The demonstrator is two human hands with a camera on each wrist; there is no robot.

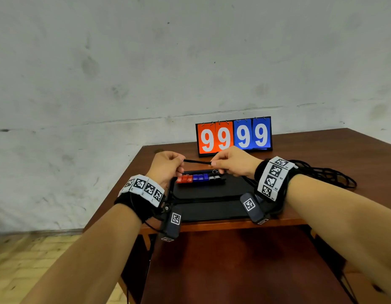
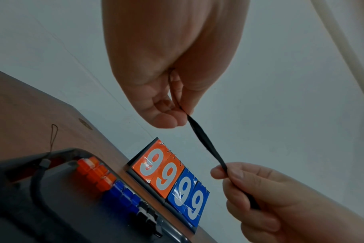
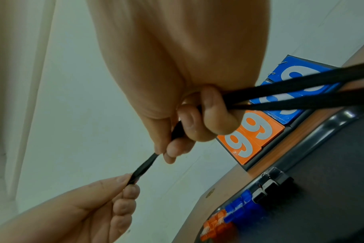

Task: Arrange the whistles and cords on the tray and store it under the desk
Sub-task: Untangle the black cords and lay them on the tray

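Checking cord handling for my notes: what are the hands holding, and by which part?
Both hold one flat black cord: left hand pinches one end, right hand pinches further along, the rest trailing through its fist.

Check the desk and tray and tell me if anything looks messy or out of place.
The whistles sit in a neat row by colour on the tray. The tangled heap of black cords on the desk to its right looks untidy. A thin loop also lies off the tray.

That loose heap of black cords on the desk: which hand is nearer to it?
Right. The right hand is on the side of the cord heap, though apart from it. The left hand is farther away, past the tray's other end.
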